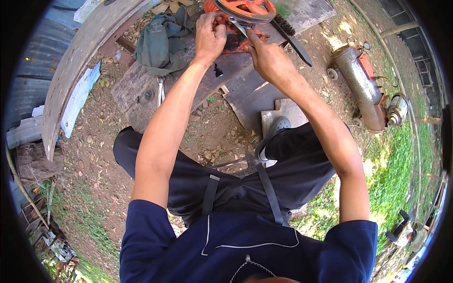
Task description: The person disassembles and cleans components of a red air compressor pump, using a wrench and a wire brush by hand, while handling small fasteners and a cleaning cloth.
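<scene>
At the top of the view an orange machine part [234, 43] with dark grease on it rests on a wooden bench, beneath a round metal rim [250, 20]. My right hand [271, 59] holds a silver wrench [238, 27], the index finger lying along it, its tip up by the rim. My left hand [210, 38] is closed at the left side of the orange part; what its fingers grip, if anything, is hidden. A small black piece [218, 70] lies on the bench below my hands.
A grey-green cloth [160, 45] and another wrench [161, 89] lie on the left of the bench [134, 96]. A black-handled brush [298, 48] lies at its right. A rusty metal tank [358, 82] with a gauge stands on the ground to the right. A curved board [78, 66] is at left.
</scene>
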